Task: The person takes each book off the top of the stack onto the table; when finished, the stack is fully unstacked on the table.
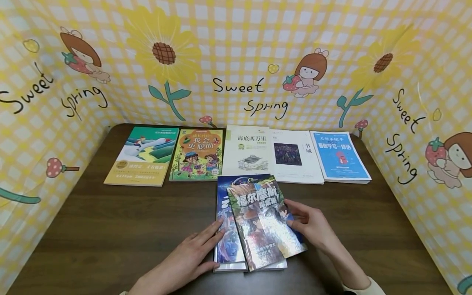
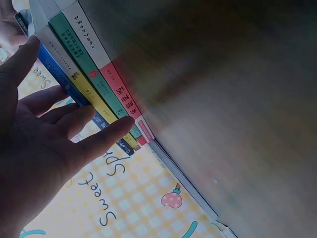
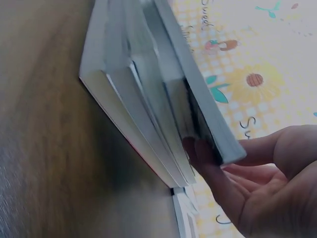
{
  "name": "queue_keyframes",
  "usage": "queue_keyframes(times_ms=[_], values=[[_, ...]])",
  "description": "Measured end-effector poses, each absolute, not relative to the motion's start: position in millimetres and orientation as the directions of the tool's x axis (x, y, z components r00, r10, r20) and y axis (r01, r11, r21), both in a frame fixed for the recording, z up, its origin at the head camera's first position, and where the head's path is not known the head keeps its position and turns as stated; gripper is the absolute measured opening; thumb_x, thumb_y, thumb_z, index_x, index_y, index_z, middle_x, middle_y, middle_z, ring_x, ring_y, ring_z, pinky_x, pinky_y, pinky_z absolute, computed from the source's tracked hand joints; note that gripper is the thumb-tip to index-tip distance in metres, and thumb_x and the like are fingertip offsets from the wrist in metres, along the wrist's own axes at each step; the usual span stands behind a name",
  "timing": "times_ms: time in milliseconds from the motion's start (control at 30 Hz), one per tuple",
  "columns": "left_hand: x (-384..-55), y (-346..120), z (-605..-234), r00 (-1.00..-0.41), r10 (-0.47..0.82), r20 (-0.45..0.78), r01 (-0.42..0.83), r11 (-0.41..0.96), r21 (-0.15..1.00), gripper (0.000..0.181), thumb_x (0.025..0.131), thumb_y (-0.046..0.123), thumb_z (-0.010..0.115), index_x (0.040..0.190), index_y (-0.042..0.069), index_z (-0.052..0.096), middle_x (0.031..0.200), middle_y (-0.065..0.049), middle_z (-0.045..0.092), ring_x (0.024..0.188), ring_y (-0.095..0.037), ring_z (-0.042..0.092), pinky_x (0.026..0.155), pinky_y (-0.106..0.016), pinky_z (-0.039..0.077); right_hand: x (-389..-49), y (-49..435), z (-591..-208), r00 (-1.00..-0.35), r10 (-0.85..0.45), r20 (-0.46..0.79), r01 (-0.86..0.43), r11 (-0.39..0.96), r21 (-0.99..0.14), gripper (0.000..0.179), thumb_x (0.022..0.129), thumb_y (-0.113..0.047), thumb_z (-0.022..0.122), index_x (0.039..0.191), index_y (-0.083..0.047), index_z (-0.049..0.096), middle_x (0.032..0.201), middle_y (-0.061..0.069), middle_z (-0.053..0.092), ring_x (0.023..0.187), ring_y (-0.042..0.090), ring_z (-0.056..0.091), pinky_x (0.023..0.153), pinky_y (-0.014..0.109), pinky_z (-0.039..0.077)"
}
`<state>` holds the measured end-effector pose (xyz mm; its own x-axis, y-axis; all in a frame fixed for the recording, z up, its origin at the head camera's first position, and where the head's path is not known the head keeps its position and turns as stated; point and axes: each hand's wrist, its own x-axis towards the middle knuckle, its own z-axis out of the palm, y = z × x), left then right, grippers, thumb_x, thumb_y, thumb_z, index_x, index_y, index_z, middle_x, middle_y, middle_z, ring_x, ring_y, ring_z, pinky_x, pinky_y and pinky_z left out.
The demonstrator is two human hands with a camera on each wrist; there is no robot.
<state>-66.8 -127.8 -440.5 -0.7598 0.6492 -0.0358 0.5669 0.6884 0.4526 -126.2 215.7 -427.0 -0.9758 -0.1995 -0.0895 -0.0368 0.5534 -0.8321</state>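
In the head view a stack of books stands at the front middle of the table. Its top book (image 1: pixel 256 233), a glossy comic-style cover, lies turned askew over a blue-purple book (image 1: pixel 225 241). My right hand (image 1: pixel 313 225) pinches the top book's right edge between thumb and fingers; the right wrist view shows that book (image 3: pixel 210 111) tilted up on this side, above the page edges below. My left hand (image 1: pixel 193 252) lies along the stack's left side with fingers extended. In the left wrist view its fingertips meet the coloured spines, including a green one (image 2: pixel 84 62).
Behind the stack, a row holds a green-and-yellow book (image 1: pixel 141 159), an orange book (image 1: pixel 199 153), a cream book (image 1: pixel 247 149), a white book (image 1: pixel 302 172) and a blue book (image 1: pixel 341 157). Checked yellow cloth (image 1: pixel 236 53) walls the dark wooden table (image 1: pixel 129 229) on three sides.
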Motion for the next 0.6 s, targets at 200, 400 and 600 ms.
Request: queue_keyframes(times_ms=[200,400,600], values=[[-67,-127,-440,-0.764,0.643,-0.053,0.555,0.697,0.454,0.07,0.094,0.044,0.059,0.153,0.018,0.03,0.161,-0.002,0.014,0.134,-0.027,0.042,0.097,-0.056,0.042,-125,232,-419,-0.968,-0.209,-0.141,0.027,0.468,-0.883,0.052,0.087,-0.004,0.069,0.137,-0.011,0.056,0.131,0.019,0.057,0.112,0.033,0.06,0.083,0.034,0.054],[-68,-127,-439,-0.764,0.641,-0.077,0.544,0.703,0.457,0.071,0.093,0.043,0.06,0.153,0.018,0.03,0.161,-0.002,0.014,0.134,-0.027,0.042,0.099,-0.056,0.041,-125,249,-416,-0.967,-0.212,-0.138,0.037,0.421,-0.906,0.052,0.088,-0.012,0.07,0.138,-0.014,0.055,0.135,0.016,0.056,0.115,0.031,0.059,0.081,0.025,0.053],[-69,-128,-437,-0.759,0.644,-0.101,0.536,0.705,0.465,0.069,0.095,0.045,0.057,0.153,0.02,0.029,0.162,0.0,0.012,0.133,-0.027,0.042,0.098,-0.056,0.041,-122,268,-408,-0.972,-0.199,-0.126,0.043,0.377,-0.925,0.055,0.089,-0.014,0.069,0.141,-0.011,0.051,0.134,0.02,0.055,0.111,0.02,0.062,0.081,0.026,0.054]])
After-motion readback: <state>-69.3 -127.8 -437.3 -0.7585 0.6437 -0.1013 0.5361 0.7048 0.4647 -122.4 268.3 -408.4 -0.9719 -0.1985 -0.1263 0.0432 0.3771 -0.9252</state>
